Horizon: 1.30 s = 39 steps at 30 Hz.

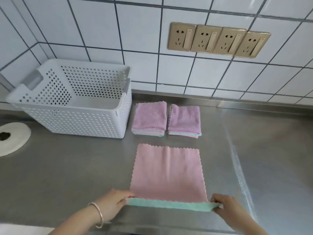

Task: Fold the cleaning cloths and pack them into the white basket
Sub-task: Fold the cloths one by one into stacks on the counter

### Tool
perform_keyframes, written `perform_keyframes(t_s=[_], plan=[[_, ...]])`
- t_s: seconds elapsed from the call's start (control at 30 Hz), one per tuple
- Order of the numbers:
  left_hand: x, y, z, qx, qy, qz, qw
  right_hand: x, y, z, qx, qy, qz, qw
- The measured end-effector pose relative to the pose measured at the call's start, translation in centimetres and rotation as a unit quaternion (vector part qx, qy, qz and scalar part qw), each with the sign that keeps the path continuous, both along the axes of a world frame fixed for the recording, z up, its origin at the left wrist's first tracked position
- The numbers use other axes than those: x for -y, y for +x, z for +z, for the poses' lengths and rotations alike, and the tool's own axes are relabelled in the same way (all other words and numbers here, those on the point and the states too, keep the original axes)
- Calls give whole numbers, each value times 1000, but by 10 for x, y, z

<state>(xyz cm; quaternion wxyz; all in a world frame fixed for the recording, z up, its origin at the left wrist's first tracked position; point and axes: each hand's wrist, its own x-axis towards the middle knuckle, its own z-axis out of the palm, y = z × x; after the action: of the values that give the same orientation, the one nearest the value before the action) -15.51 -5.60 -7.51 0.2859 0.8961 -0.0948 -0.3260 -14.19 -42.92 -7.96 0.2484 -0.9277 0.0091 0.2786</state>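
Observation:
A pink cleaning cloth (167, 172) with a zigzag edge lies spread flat on the steel counter; its near edge is turned up and shows a green underside. My left hand (113, 204) pinches the near left corner and my right hand (225, 207) pinches the near right corner. Behind it lie two stacks of folded cloths, the left stack (149, 118) and the right stack (184, 120), each purple on top with green and pink layers beneath. The white perforated basket (76, 116) stands to the left of the stacks, with nothing visible inside.
The steel counter (67, 167) runs to a tiled wall with a row of gold sockets (218, 39). A white round fitting with a dark hole (11, 139) sits at the left edge. A bangle (99, 216) is on my left wrist.

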Motion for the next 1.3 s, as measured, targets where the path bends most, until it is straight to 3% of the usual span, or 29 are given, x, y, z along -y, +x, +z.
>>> perform_keyframes(t_s=[0.27, 0.37, 0.5, 0.7, 1.3], plan=[[2, 4, -22, -97, 54, -13, 994, 0, -7, -3, -119, -14, -6, 993], [1, 29, -19, -77, 14, 73, 994, -2, 12, -11, -99, 1, -60, 993], [8, 64, -19, -54, -59, 237, 968, -10, 44, -22, -36, 52, -162, 985], [18, 103, -45, -11, -13, 314, 949, -29, 75, -35, 5, 40, -219, 975], [39, 126, -65, 39, 128, 328, 935, -30, 90, -56, 33, 9, -292, 956]])
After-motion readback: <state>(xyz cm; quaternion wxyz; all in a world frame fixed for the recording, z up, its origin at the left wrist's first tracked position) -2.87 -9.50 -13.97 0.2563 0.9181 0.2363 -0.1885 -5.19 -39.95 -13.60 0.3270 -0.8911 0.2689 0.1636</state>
